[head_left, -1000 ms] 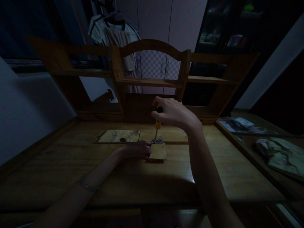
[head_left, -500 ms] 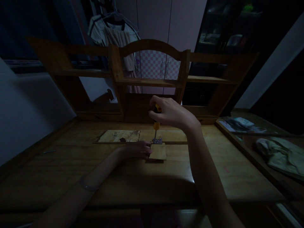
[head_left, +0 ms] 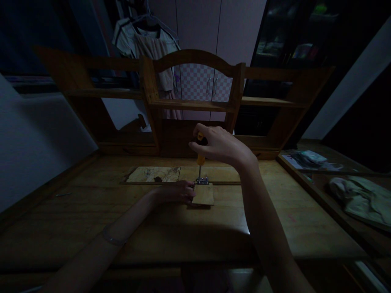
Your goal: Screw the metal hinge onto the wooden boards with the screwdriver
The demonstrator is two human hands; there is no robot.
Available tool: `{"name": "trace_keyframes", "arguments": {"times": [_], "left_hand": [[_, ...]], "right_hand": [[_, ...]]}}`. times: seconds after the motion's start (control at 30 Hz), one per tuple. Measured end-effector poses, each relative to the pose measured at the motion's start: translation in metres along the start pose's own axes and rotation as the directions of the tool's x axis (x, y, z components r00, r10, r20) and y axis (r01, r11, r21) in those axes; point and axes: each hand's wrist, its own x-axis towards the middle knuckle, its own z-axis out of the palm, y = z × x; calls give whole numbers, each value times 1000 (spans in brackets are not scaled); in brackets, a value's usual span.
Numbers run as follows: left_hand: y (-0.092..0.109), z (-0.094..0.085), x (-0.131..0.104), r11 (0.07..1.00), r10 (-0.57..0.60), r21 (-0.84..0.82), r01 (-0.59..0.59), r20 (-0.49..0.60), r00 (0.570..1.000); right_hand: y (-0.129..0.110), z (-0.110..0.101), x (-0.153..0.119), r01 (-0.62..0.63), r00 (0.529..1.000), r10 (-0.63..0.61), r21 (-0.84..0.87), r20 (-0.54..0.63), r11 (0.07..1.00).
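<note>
My right hand point(head_left: 215, 142) is closed round the handle of a yellow and black screwdriver point(head_left: 200, 158), held nearly upright. Its tip meets a silver metal hinge point(head_left: 202, 181), at the hinge's left side. The hinge lies where a small pale wooden board point(head_left: 203, 194) meets a long wooden strip point(head_left: 226, 175). My left hand point(head_left: 180, 192) grips the left edge of the small board, fingers bent against it; part of its fingertips is hidden. Under the board's front edge there is a dark shadow on the desk.
The wooden desk top point(head_left: 122, 219) spreads around. A stained, peeling patch point(head_left: 154, 174) covers the strip's left part. A thin metal piece point(head_left: 63, 194) lies far left. A wooden shelf unit point(head_left: 192, 106) stands behind. Right, a side surface carries crumpled cloth point(head_left: 363, 197) and a packet point(head_left: 313, 157).
The screwdriver's handle has turned, showing more yellow near its top, and my right fingers have shifted slightly round it. My left hand and the board stay almost in place.
</note>
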Motion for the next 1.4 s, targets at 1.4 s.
{"name": "trace_keyframes", "arguments": {"times": [1.4], "left_hand": [[-5,-5,3,1000,14,-23,-14,21,1000]], "right_hand": [[-3,2,-1,-9,1000,8,-38,-5,999]]}}
